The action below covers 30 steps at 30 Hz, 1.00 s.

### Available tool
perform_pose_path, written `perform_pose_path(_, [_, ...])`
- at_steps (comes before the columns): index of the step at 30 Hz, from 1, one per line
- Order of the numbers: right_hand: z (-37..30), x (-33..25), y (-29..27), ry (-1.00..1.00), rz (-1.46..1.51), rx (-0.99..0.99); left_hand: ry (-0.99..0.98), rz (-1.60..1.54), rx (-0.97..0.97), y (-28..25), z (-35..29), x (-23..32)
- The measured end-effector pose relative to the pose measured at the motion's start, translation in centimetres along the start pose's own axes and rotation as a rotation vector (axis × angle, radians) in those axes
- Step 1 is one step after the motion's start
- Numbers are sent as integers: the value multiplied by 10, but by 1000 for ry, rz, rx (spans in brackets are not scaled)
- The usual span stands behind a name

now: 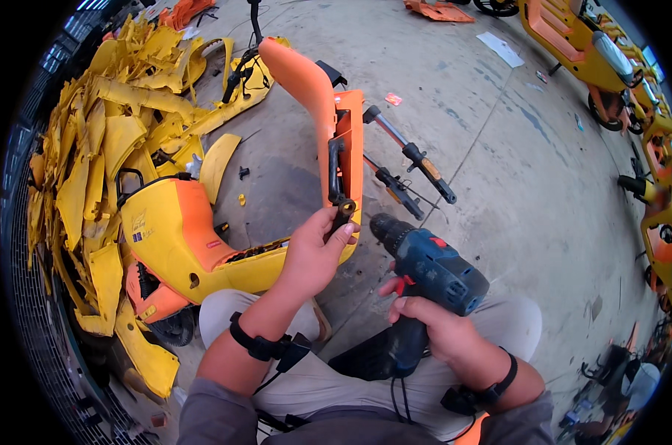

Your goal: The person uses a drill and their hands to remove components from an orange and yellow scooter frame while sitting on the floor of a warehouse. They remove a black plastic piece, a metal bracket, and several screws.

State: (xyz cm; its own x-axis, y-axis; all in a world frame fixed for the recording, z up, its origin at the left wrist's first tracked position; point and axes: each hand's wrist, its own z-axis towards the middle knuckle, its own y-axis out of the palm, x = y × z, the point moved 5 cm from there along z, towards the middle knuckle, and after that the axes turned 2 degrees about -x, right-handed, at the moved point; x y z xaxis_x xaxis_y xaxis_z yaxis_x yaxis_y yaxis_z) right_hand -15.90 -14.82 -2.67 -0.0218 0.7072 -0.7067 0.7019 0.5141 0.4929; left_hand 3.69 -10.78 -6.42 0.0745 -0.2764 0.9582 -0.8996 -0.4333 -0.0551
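Concrete floor (454, 81) below; left hand (315, 252) pinches a dark tube end (345, 210), right hand (434, 320) wraps the drill (436, 268), best kept square.

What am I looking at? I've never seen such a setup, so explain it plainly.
No robot here: these are a person's own bare hands. The picture comes from a wide fisheye camera on the head, looking down, so straight edges bend near the rim. The right hand holds a dark blue power drill. The left hand has its fingers on a dark, ring-ended part at the front of a yellow and orange scooter body; whether they grip it is hard to tell. On the concrete floor, two fork-like tubes lie ahead, and a heap of yellow panels lies to the left.
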Motion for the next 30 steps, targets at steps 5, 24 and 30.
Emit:
perform_pose_path(5, [-9,-8,10,51,91,-125,93,87,27,6,3,1])
perform_pose_path(24, [-14,-8,-4,-6,90,-133,124,34,38,20,11,-4])
perform_pose_path(30, [-13,-7,-3,-2,105,-141,116,38,34,22,10,0])
